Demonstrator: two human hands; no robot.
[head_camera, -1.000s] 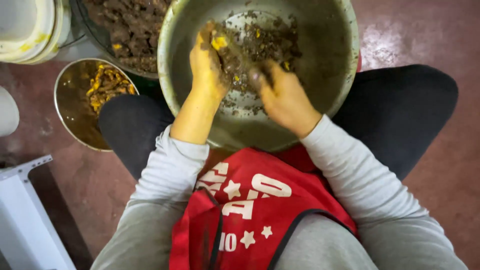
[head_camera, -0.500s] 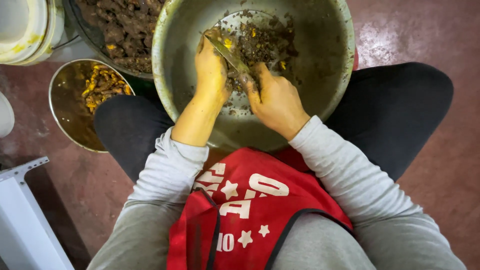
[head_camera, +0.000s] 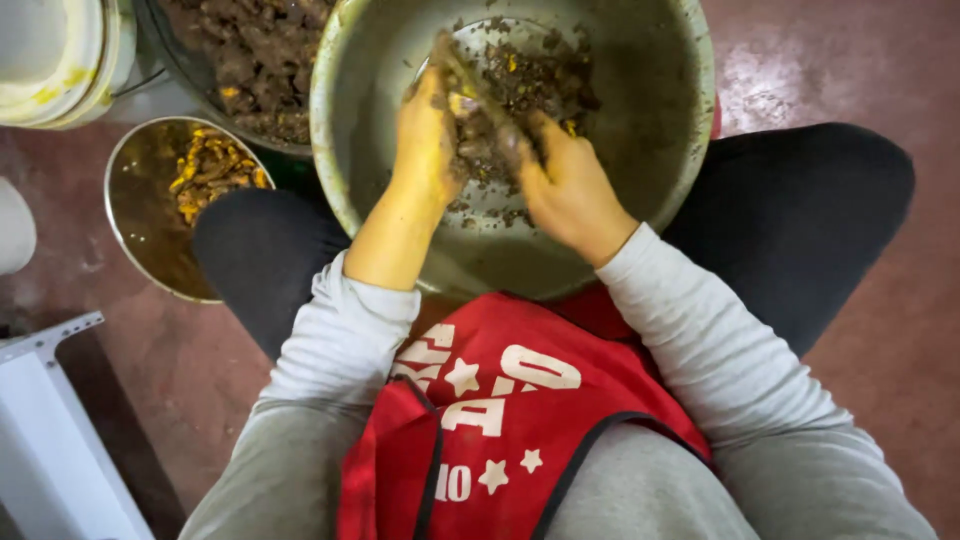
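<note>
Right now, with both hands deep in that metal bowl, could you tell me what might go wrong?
The large metal bowl seems to rest between the knees, so hard kneading could tip it. The left hand and right hand are coated in the brown mixture, so grip may slip. The smaller bowl of yellow pieces sits by the left leg and could be knocked.

Dull, smeared metal bowl (head_camera: 660, 150), coarse wet brown mash (head_camera: 530, 90), matt red cloth apron (head_camera: 500, 420).

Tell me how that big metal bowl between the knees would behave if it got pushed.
The big metal bowl looks wedged between the knees, so it would probably resist sliding. Its rounded bottom suggests it could rock or tip if freed. The wet brown mash that the left hand and right hand work in likely leaves the walls slippery.
</note>
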